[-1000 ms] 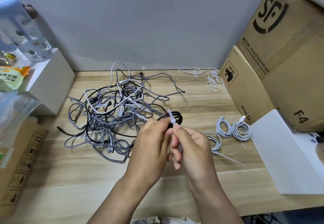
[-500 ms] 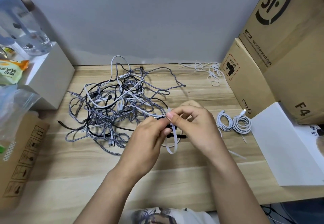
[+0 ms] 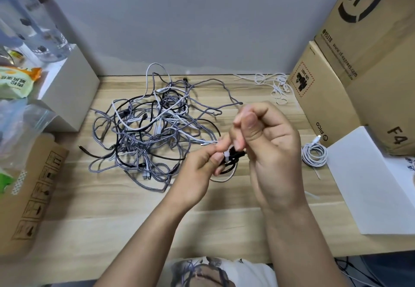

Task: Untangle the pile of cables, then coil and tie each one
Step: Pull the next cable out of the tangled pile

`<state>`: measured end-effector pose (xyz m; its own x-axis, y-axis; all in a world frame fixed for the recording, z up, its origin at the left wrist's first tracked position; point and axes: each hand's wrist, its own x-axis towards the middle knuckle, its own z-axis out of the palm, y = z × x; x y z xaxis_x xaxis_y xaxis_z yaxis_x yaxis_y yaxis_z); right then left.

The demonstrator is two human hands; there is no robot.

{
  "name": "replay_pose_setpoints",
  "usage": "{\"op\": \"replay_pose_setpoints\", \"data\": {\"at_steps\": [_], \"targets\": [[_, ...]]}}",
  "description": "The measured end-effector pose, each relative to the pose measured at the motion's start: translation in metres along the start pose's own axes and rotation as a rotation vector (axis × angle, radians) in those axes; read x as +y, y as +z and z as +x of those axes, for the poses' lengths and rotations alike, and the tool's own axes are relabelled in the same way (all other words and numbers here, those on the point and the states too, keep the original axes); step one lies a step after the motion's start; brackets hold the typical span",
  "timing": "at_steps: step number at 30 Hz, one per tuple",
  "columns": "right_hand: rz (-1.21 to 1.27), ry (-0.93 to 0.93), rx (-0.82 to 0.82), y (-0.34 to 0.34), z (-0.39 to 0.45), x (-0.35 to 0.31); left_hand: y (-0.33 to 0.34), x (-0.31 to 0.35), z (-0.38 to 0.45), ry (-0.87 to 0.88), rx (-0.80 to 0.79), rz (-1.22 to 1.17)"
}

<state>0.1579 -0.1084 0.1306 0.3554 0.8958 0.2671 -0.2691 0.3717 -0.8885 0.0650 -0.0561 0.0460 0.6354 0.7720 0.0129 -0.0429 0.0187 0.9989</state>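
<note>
Raised since a moment ago, the right hand point(image 3: 267, 152) now sits higher over the middle of the desk point(image 3: 139, 224), its fingers curled with thumb and forefinger pinched together at the top; what they pinch cannot be made out. At the desk's right edge stand stacked boxes point(image 3: 363, 66), with a white sheet point(image 3: 370, 181) at their foot. A tangled pile of cables point(image 3: 155, 129), grey braided, black and white, spreads across the back left of the desk. At the left edge stands a white box point(image 3: 69, 93). The left hand point(image 3: 197, 172) grips a black coil point(image 3: 233, 158) just in front of the pile, fingers clamped on the white tie point(image 3: 227, 154) wrapped round it. A white coil point(image 3: 314, 154), already bundled, lies near the right edge beside the boxes. Loose ties point(image 3: 276, 84) lie at the back right corner.
</note>
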Motion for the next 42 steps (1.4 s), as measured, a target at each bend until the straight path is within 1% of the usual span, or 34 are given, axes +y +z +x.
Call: {"op": "replay_pose_setpoints", "data": {"at_steps": [2,5,9,11,13,16,19,21,23,25,29,32,33,35,38,42], "targets": [[0.028,0.049,-0.014,-0.004,0.006,0.010,0.003,-0.002,0.000,0.027,0.030,0.019],[-0.077,0.152,-0.036,-0.012,0.009,0.027,0.004,-0.004,-0.001,0.078,0.036,0.033],[-0.113,0.137,0.020,-0.016,0.004,0.038,0.008,-0.005,0.001,0.080,0.048,0.082],[-0.179,0.147,0.018,-0.014,-0.001,0.038,0.011,-0.006,0.002,0.064,0.066,0.067],[-0.261,0.126,-0.014,-0.011,-0.009,0.037,0.012,-0.004,0.003,0.062,0.100,0.037],[-0.325,0.089,-0.114,-0.007,-0.014,0.036,0.011,0.001,0.008,0.049,0.113,0.013],[-0.399,0.088,-0.167,-0.008,-0.007,0.036,0.010,0.002,0.009,0.004,0.156,0.055],[-0.326,0.116,-0.172,-0.010,-0.003,0.035,0.012,0.001,0.004,-0.097,0.098,-0.012],[-0.174,0.124,-0.137,-0.012,-0.001,0.034,0.017,0.000,0.001,-0.212,-0.043,-0.144],[-0.057,0.115,-0.131,-0.016,0.002,0.033,0.019,-0.001,-0.003,-0.281,-0.135,-0.278],[0.067,0.197,-0.292,-0.024,0.006,0.030,0.008,-0.002,-0.003,-0.408,-0.199,-0.456],[0.136,0.275,-0.402,-0.026,0.009,0.025,-0.002,-0.001,-0.002,-0.520,-0.300,-0.515],[0.163,0.292,-0.436,-0.026,0.009,0.024,-0.005,-0.002,-0.002,-0.530,-0.324,-0.533],[0.196,0.317,-0.506,-0.025,0.010,0.023,-0.008,0.000,-0.002,-0.530,-0.325,-0.572],[0.124,0.334,-0.581,-0.022,0.013,0.022,-0.009,0.000,-0.003,-0.524,-0.281,-0.542],[0.102,0.367,-0.583,-0.017,0.016,0.022,-0.001,0.006,-0.006,-0.499,-0.250,-0.495]]}}
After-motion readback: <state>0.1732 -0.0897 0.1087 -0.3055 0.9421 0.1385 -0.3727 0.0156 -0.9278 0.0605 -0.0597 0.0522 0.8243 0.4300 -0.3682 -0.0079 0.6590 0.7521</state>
